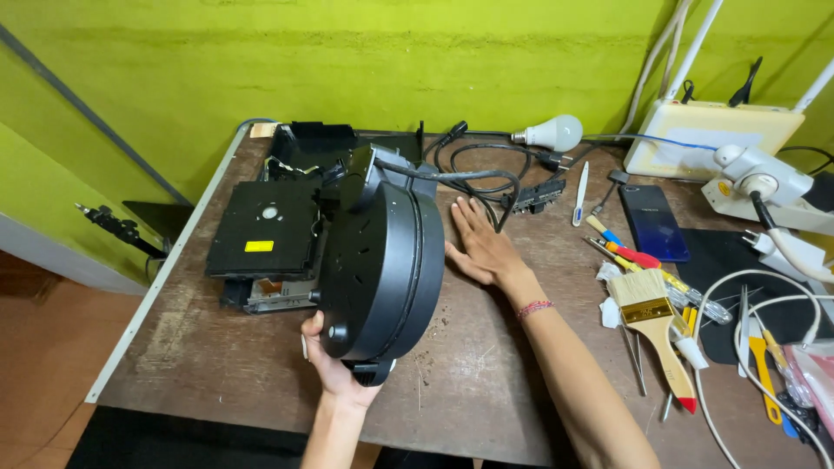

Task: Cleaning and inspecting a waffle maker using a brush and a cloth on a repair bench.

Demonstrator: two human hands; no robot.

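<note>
Left hand (334, 369): grips lower edge of round black plastic device housing (382, 265), tilted on edge. Right hand (480, 246): flat, fingers spread, on brown wooden desk (486, 382) beside it.

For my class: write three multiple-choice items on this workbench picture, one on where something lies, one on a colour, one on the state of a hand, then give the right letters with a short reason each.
1. Where does the wide wooden-handled paintbrush lie?
A. Right of the person's right forearm, among the screwdrivers
B. On top of the flat black box
C. On the floor

2. What colour is the small rectangular sticker on the flat black box?
A. Red
B. Yellow
C. White

3. How is the right hand placed?
A. Closed round a screwdriver
B. Lifted off the table, holding the light bulb
C. Open, palm down on the brown tabletop

Answers:
1 A, the brush rests on the table's right side beside the tools.
2 B, the sticker is plainly yellow against the black.
3 C, the fingers are spread flat beside the round black plastic housing, which the left hand props up from below.
</note>
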